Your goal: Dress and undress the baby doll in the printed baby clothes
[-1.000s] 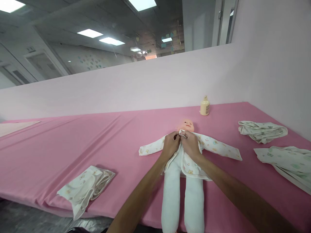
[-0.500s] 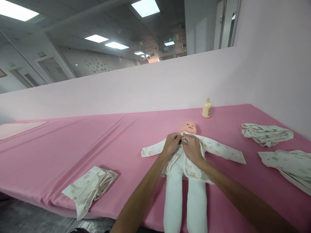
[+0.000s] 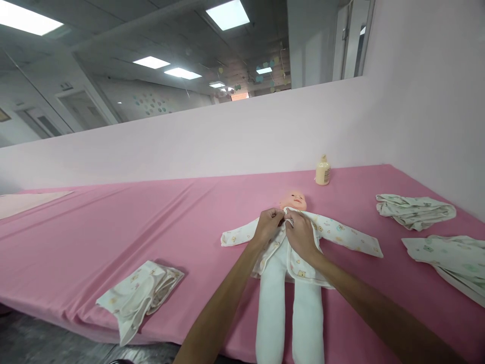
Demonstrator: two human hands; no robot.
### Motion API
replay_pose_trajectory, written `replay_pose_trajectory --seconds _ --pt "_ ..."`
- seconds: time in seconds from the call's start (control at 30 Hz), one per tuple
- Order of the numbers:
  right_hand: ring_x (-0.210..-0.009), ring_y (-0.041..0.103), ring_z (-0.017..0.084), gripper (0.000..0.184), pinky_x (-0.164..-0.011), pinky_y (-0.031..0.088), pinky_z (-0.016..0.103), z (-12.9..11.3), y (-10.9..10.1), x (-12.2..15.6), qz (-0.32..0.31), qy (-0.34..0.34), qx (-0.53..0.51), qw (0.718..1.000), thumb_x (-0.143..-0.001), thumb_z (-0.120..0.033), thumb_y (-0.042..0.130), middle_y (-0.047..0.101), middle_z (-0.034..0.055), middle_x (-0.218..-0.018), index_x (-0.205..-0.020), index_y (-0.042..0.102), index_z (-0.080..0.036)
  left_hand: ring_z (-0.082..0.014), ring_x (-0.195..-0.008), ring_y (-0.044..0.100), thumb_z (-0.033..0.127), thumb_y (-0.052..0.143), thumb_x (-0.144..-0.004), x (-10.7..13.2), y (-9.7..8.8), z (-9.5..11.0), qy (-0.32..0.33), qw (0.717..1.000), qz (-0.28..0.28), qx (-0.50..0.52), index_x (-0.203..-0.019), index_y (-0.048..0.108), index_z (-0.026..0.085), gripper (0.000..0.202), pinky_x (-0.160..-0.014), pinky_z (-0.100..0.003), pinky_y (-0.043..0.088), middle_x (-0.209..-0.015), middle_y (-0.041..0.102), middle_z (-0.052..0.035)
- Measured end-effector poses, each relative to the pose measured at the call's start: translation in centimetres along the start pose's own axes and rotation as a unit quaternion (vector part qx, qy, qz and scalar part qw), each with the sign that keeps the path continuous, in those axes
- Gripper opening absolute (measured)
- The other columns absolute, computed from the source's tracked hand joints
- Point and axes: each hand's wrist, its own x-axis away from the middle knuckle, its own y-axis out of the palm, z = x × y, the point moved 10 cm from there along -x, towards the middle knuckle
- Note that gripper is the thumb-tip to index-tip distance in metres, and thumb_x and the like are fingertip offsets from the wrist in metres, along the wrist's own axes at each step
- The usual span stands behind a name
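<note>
Right at the neck, the printed jacket (image 3: 343, 236) is pinched by the fingers of the left hand (image 3: 267, 226) and right hand (image 3: 300, 233), with the doll's head (image 3: 296, 201) just beyond them. Fastening appears to be in hand; aligned edges, firmly pressed, seem called for next.

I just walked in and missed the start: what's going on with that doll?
A person's left hand and right hand meet just below the neck of a doll, pinching the front of its patterned white jacket. The doll lies face up, sleeves spread out to both sides. Below the hands, the jacket's front edges lie apart. A bottle stands beyond the doll.
</note>
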Motion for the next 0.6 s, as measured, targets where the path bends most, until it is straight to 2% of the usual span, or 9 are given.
replay_pose_trajectory --seconds 0.13,0.2,0.3,0.37,0.47,0.6 --pt "-0.088 0.064 0.023 0.023 -0.076 0.046 0.034 1.8 -0.5 0.1 0.024 0.093 -0.083 0.992 -0.084 -0.021 0.041 0.071 0.0063 -0.093 -0.095 0.061 -0.019 -0.0123 -0.068 0.059 0.027 0.062 -0.075 0.2 0.6 -0.1 -0.002 0.999 -0.024 0.024 -0.083 0.071 0.013 0.019 -0.065 -0.023 0.045 -0.076 0.069 -0.0034" --pt "-0.089 0.064 0.023 0.025 -0.077 0.046 0.033 2.1 -0.6 0.1 0.026 0.106 -0.106 0.988 -0.086 -0.025 0.041 0.071 0.0063 -0.096 -0.098 0.062 -0.019 -0.0144 -0.075 0.063 0.025 0.061 -0.076 0.4 0.9 0.4 0.020 0.999 -0.037 0.007 -0.089 0.074 0.014 0.022 -0.071 -0.025 0.048 -0.082 0.072 -0.0041" --pt "-0.097 0.064 0.023 0.028 -0.085 0.045 0.034 1.7 -0.6 -0.1 0.021 0.086 -0.101 0.991 -0.084 -0.020 0.042 0.072 0.0068 -0.102 -0.098 0.066 -0.020 -0.0169 -0.086 0.065 0.025 0.057 -0.079 0.7 1.1 0.9 0.061 0.997 -0.046 -0.014 -0.095 0.075 0.016 0.026 -0.079 -0.027 0.049 -0.087 0.073 -0.0040" --pt "-0.096 0.064 0.022 0.029 -0.086 0.045 0.034 1.1 -0.6 -0.1 0.012 0.061 -0.082 0.995 -0.081 -0.015 0.042 0.073 0.0059 -0.099 -0.092 0.069 -0.021 -0.0174 -0.088 0.065 0.023 0.055 -0.079 0.6 1.2 0.7 0.067 0.997 -0.046 -0.010 -0.096 0.075 0.017 0.027 -0.080 -0.027 0.049 -0.088 0.074 -0.0045" --pt "-0.093 0.065 0.022 0.030 -0.085 0.045 0.033 0.4 -0.5 -0.1 0.006 0.030 -0.053 0.998 -0.079 -0.011 0.042 0.073 0.0047 -0.090 -0.082 0.070 -0.022 -0.0165 -0.085 0.064 0.021 0.055 -0.077 0.4 1.0 0.3 0.048 0.998 -0.036 0.013 -0.093 0.075 0.016 0.026 -0.077 -0.026 0.048 -0.086 0.073 -0.0050" --pt "-0.096 0.064 0.022 0.032 -0.090 0.044 0.033 -0.2 -0.3 0.0 -0.002 -0.007 -0.003 1.000 -0.078 -0.008 0.041 0.072 0.0043 -0.087 -0.086 0.070 -0.021 -0.0113 -0.068 0.057 0.022 0.054 -0.075 0.4 0.3 0.0 -0.004 0.999 0.007 0.044 -0.078 0.072 0.015 0.020 -0.067 -0.022 0.044 -0.074 0.068 -0.0020"
